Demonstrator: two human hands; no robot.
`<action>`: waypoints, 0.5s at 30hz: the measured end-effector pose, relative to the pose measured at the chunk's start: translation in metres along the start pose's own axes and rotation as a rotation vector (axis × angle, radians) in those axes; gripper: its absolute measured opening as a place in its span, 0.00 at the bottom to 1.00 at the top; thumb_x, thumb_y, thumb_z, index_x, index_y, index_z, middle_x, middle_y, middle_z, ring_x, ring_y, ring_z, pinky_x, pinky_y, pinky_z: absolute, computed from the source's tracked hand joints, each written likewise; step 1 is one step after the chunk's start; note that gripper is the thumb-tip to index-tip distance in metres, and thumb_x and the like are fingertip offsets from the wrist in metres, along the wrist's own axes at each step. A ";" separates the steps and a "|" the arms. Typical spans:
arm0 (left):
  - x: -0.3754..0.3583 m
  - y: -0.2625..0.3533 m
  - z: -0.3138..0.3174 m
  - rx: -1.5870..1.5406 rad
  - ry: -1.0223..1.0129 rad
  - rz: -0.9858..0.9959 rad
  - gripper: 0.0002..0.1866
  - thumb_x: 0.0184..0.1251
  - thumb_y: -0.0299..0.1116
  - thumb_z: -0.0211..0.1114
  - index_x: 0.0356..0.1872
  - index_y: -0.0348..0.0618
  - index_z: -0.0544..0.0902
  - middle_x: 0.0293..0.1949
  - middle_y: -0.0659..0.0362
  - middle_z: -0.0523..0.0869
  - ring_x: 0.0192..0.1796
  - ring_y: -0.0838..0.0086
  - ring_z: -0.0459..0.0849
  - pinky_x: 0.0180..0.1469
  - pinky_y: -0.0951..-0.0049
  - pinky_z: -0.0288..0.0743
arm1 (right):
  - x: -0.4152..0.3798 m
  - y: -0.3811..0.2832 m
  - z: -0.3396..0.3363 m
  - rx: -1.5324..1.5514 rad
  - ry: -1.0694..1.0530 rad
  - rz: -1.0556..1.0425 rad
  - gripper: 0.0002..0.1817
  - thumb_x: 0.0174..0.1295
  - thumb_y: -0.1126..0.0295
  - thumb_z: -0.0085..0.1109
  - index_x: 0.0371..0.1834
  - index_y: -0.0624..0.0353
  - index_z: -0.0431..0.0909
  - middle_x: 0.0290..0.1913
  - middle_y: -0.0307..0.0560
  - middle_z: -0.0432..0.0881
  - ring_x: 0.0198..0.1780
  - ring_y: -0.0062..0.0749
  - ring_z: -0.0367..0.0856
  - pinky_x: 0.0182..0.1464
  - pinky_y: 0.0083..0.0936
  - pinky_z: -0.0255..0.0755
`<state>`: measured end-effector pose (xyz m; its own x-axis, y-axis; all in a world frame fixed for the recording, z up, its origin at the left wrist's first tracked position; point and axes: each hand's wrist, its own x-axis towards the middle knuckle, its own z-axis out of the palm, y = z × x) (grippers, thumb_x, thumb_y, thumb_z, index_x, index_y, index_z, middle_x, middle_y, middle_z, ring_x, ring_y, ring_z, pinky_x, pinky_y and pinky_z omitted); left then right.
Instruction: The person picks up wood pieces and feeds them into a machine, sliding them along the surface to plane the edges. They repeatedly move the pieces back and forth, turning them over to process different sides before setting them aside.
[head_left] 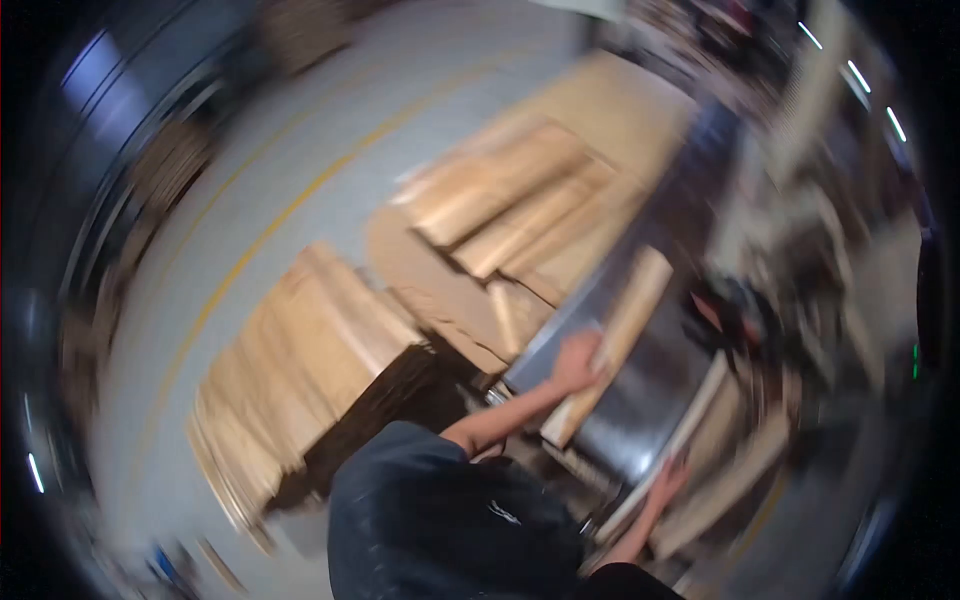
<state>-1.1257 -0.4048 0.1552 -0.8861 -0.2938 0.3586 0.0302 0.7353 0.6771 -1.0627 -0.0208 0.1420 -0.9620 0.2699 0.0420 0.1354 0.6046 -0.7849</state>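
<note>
Wooden board (632, 312), pale tan and blurred, lies right of centre over a dark tabletop (645, 395), long axis slanting lower left to upper right, left hand (577, 362) closed on its edge (right hand (667, 484), lower right: grip unclear).

You have one view here, from the camera on your own head, set above the near end of the dark table (645, 400). It faces forward and steeply down along the table's length, rolled so that the table slants away toward the upper right. It sits close: your dark shirt (450, 535) fills the lower middle, just beside the table's near end. The lens is very wide, taking in the floor (330, 215) well out to the table's left, and its round edge darkens the corners. Much around the table is blurred.
</note>
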 end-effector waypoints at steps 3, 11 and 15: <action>0.006 0.013 -0.008 -0.009 0.019 0.021 0.31 0.57 0.43 0.78 0.59 0.35 0.83 0.53 0.40 0.88 0.56 0.43 0.86 0.64 0.45 0.75 | -0.047 -0.057 -0.032 -0.081 -0.147 0.168 0.35 0.74 0.61 0.67 0.79 0.64 0.66 0.73 0.63 0.75 0.74 0.53 0.75 0.73 0.43 0.70; 0.007 0.024 -0.005 -0.018 -0.071 0.157 0.31 0.73 0.49 0.67 0.65 0.33 0.83 0.66 0.43 0.83 0.70 0.48 0.78 0.73 0.49 0.64 | -0.219 -0.037 -0.152 -0.155 -0.472 0.450 0.25 0.80 0.50 0.55 0.50 0.64 0.85 0.46 0.63 0.88 0.52 0.50 0.87 0.57 0.38 0.76; 0.011 0.027 -0.005 -0.006 -0.066 0.142 0.31 0.72 0.49 0.66 0.65 0.32 0.82 0.68 0.43 0.82 0.72 0.47 0.76 0.75 0.47 0.62 | -0.218 -0.013 -0.142 -0.508 0.272 0.025 0.21 0.80 0.55 0.59 0.49 0.66 0.86 0.49 0.60 0.89 0.53 0.45 0.87 0.56 0.36 0.77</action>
<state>-1.1325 -0.3913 0.1805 -0.9013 -0.1458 0.4080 0.1602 0.7628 0.6265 -0.8210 0.0187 0.2307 -0.8704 0.4312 0.2376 0.3191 0.8616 -0.3948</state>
